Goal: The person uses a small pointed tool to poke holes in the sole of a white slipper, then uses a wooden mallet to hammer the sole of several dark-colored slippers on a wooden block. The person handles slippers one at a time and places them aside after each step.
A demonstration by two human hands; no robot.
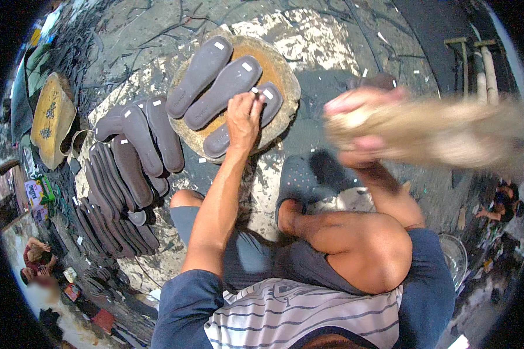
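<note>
The right hand point(361, 125) is clamped on a blurred tan, sole-shaped piece point(442, 131), its long axis running rightward. The left hand point(243, 119) pinches a small pale stub point(254, 91) over matte grey soles point(224, 87) lying diagonally on a round, worn stone slab point(282, 70). More soles point(131, 168) are stacked left.
</note>
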